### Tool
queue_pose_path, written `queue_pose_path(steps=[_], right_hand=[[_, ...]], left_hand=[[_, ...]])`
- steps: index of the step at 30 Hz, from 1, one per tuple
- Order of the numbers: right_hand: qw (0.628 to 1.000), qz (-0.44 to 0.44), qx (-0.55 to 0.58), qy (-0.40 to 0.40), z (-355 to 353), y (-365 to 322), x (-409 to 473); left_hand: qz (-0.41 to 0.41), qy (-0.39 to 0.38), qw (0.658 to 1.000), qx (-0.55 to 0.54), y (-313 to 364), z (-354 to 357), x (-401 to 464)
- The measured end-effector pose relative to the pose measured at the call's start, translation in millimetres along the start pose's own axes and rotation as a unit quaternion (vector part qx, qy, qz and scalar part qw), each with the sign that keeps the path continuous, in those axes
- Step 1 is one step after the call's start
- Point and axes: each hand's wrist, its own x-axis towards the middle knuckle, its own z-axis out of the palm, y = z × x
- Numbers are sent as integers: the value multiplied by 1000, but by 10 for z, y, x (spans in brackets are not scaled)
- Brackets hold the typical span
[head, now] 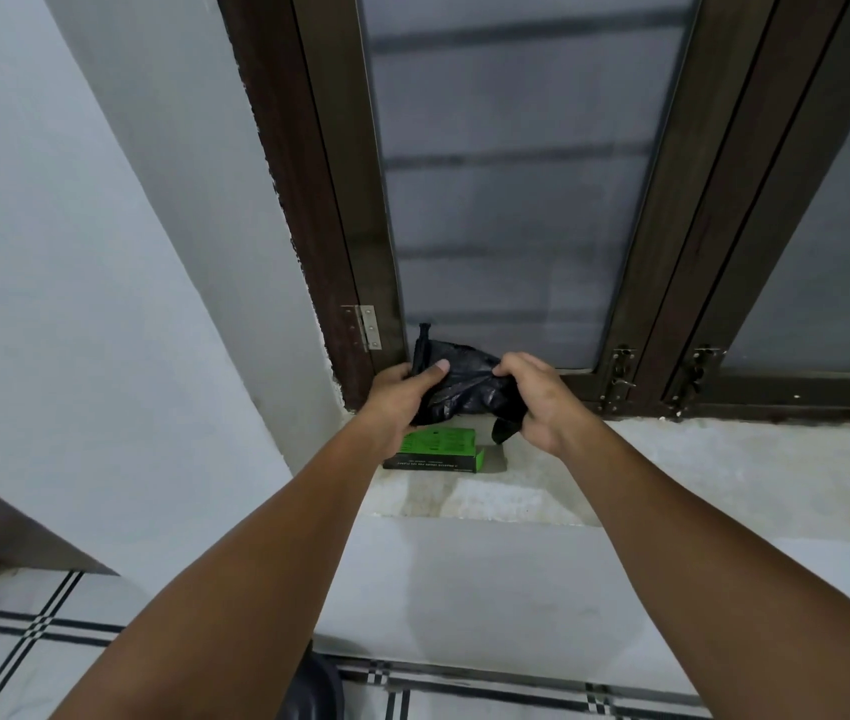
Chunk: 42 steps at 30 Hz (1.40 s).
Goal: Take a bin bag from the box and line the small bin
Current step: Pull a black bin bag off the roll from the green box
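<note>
A crumpled black bin bag (pixel 464 387) is held up in front of the window, just above the sill. My left hand (pixel 402 402) grips its left side, thumb over the plastic. My right hand (pixel 537 397) pinches its right side, and a black end hangs below that hand. Under the bag, a green bin-bag box (pixel 438 449) lies flat on the sill (pixel 698 470), partly hidden by my left wrist. A dark rounded object (pixel 316 691) shows at the bottom edge between my arms; I cannot tell whether it is the small bin.
A brown-framed window with frosted panes (pixel 506 200) rises behind the sill, with latches (pixel 620 376) at its lower frame. White walls stand on the left and below the sill. A white cloth with black check lines (pixel 22 641) lies at the bottom.
</note>
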Motion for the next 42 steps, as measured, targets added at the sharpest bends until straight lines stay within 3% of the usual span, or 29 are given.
queue_pose_path(steps=[5,9,14,17,20,24,27,33,35,37,40,42], right_hand=[[999,4,11,32,-29,-31,31],[998,-4,-47,43,86,-34,-11],[984,-71,-152,-57,101,-16,-127],[978,-91,-180,-51,35,-20,-146],[988,-75,-133,-14,6,-20,-97],[1000,-1,28,-13,46,-30,-79],[1000,4,6,0,153,-61,-117],[1000,-11,0,23,283,-179,-167],[999,0,-33,-14,228,-201,-184],[989,-32,-139,-43,155,-211,-191],[958,-66,-276,-50,92,-159,-157],[953,-60,-294,-39,78,-129,-140]], left_hand=[[-44,0,999,-29,9,-89,-13],[-74,-21,993,-93,60,9,-96],[-1,-59,997,-55,73,33,-87],[18,-43,997,-58,60,-32,-42],[8,-42,998,-54,72,-98,-58],[-61,-28,996,-56,70,-94,-107],[-70,-16,996,-52,93,-26,-123],[3,-49,999,1,127,59,-98],[-2,-50,999,-12,150,8,-80],[-17,-54,998,-25,162,-51,-63],[-48,-40,997,-47,157,-100,-60],[-61,-19,997,-40,155,-101,-57]])
